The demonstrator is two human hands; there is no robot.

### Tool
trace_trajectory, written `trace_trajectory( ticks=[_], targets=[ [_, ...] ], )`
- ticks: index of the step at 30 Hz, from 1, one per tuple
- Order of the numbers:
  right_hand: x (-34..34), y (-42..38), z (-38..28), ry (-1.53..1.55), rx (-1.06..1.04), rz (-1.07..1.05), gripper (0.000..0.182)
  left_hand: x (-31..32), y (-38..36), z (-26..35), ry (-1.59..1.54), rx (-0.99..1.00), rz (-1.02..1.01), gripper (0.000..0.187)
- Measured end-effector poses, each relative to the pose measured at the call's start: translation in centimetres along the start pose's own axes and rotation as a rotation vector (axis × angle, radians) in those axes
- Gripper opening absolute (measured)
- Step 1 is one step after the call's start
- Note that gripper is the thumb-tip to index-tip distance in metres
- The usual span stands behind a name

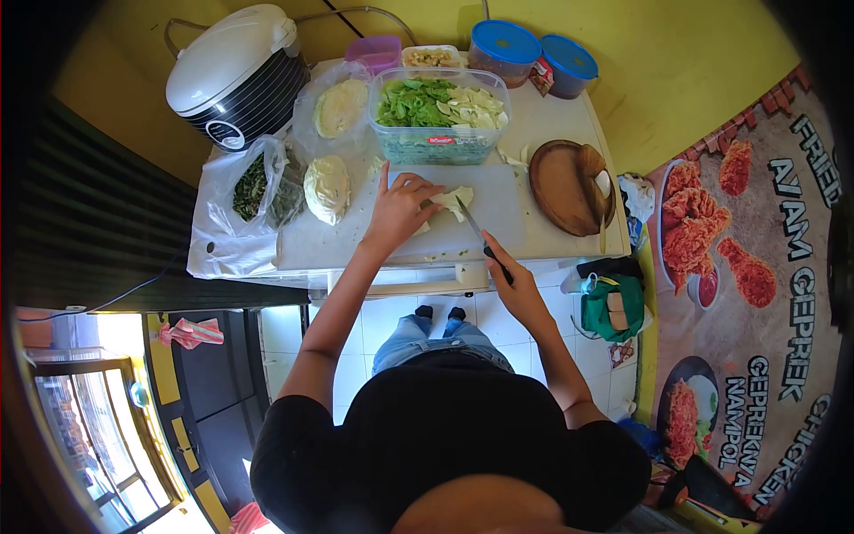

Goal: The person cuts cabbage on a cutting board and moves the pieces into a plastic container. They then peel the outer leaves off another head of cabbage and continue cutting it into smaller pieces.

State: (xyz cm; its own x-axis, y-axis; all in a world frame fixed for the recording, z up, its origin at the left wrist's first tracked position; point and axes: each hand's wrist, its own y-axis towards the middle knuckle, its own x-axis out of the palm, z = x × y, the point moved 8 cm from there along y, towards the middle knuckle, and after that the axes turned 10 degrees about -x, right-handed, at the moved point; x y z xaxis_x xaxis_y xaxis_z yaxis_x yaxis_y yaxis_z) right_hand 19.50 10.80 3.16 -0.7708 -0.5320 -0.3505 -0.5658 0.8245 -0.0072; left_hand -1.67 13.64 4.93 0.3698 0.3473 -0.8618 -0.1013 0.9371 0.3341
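My right hand [516,283] is wrapped round the black handle of a kitchen knife [472,222], its blade pointing up and left into a pale cabbage piece [459,198]. With bent fingers, my left hand [406,206] holds that piece down on a whitish cutting board [495,189]. Part of the cabbage is hidden beneath the fingers. Just behind the board stands a clear plastic tub [440,145] with chopped green leaves and cut cabbage in it. Left of my left hand lies a larger cabbage head [327,190].
A round wooden plate [556,191] sits at the right with a wooden pestle on it. At the left are a bag of dark greens [258,189], a bagged cabbage [341,109] and a rice cooker [233,67]. Blue-lidded containers [505,43] line the back wall.
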Motion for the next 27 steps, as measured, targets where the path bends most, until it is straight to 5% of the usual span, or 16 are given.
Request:
trace_trajectory(
  ticks=[6, 12, 20, 27],
  targets=[
    [0.2, -0.5, 1.9, -0.065, -0.052, -0.027, 0.046, -0.9, 0.4, -1.1, 0.033, -0.049, 0.066, 0.028],
    [-1.3, -0.2, 2.4, -0.078, 0.119, 0.004, 0.044, -0.2, -0.2, -0.2, -0.03, -0.07, 0.089, 0.028],
    [-2.2, 0.7, 0.5, -0.032, -0.088, 0.107, 0.043, -1.6, -2.0, 0.1, -0.059, -0.122, 0.176, 0.021],
    [0.8, 1.7, -0.5, 0.044, -0.04, -0.024, 0.044, -1.2, -2.9, -1.2, -0.067, -0.186, 0.185, 0.012]
  ],
)
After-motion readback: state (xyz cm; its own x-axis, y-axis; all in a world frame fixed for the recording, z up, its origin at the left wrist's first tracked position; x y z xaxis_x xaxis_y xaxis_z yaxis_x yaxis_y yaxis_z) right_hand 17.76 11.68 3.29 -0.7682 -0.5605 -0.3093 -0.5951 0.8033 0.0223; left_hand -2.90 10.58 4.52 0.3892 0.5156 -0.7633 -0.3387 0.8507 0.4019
